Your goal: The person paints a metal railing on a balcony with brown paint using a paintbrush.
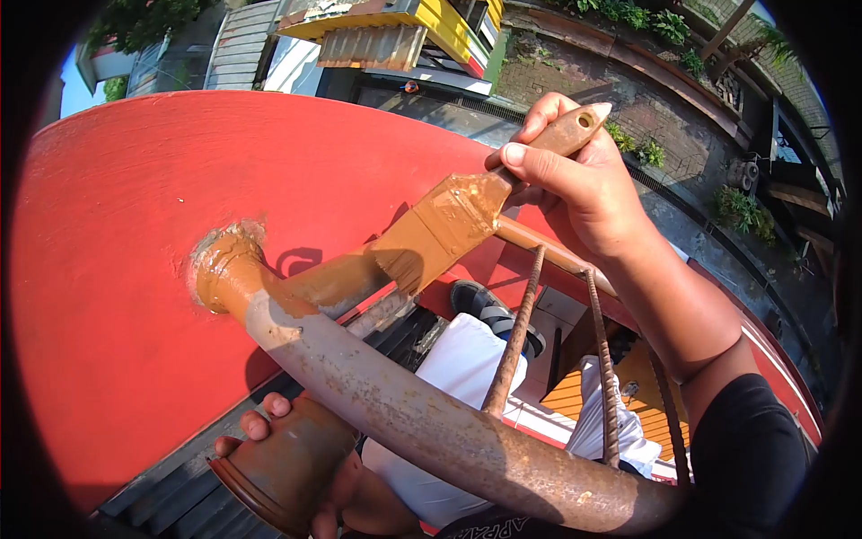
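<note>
My right hand (588, 193) is closed around the handle of a wide paintbrush (440, 229), thumb on top. Orange-brown paint coats the bristles and ferrule, which point down and left over a brown-painted crossbar. A thick metal pipe (395, 391) slants from a red wall (135, 269) to the lower right. Fresh brown paint covers its wall end; the rest looks grey and rusty. Below the pipe, my left hand (346, 490) grips a tilted, paint-smeared pot (292, 458) with its fingers curled round the side. The pot's contents are hidden.
Rusty ribbed rods (516, 332) join the pipe to a brown-painted rail (557, 254). Dark corrugated sheeting (184, 503) runs under the pot. My legs and a sandalled foot (489, 310) show beneath the rods. Far below lie a paved yard (620, 117) and a yellow structure (440, 22).
</note>
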Motion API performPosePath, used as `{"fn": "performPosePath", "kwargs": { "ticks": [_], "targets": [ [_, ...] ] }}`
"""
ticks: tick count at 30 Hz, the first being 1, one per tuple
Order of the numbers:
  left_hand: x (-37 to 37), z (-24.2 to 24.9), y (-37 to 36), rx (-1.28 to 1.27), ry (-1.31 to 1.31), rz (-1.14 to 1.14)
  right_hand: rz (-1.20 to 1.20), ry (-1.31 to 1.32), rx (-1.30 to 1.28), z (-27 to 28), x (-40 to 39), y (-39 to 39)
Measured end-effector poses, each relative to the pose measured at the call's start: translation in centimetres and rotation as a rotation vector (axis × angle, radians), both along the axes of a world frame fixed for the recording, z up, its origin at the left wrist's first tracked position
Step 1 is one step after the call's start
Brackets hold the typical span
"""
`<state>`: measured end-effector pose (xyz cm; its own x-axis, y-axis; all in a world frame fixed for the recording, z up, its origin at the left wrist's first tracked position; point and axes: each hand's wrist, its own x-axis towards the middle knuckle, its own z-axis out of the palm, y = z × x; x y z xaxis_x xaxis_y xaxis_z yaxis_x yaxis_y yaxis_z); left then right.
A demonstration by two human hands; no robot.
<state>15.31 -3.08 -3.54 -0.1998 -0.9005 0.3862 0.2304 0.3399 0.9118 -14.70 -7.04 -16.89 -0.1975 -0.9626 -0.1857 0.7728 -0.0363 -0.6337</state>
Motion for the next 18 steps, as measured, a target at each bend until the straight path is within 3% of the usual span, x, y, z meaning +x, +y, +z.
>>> {"fn": "performPosePath", "kwargs": {
  "ticks": [3,6,10,13,14,18],
  "targets": [
    [-0.8,0.3,-0.5,-0.049,-0.086,-0.058,0.013,0.009,-0.076,2.2,0.6,0.4],
    [-1.8,0.2,-0.6,-0.094,-0.104,0.004,0.079,0.319,-0.132,1.3,0.4,0.4],
    [-1.4,0.0,-0.6,-0.094,-0.083,0.020,-0.097,0.144,-0.178,1.2,0.2,0.2],
    [-1.3,-0.1,-0.4,-0.095,-0.114,0.065,0.017,0.193,-0.262,2.3,0.6,0.3],
    [-1.3,0.0,-0.3,-0.094,-0.116,0.075,0.000,0.337,-0.352,1.2,0.6,-0.1],
    [-1.2,0.1,-0.1,-0.076,-0.127,0.105,0.025,0.235,-0.274,0.2,-0.5,0.4]
  ]
}}
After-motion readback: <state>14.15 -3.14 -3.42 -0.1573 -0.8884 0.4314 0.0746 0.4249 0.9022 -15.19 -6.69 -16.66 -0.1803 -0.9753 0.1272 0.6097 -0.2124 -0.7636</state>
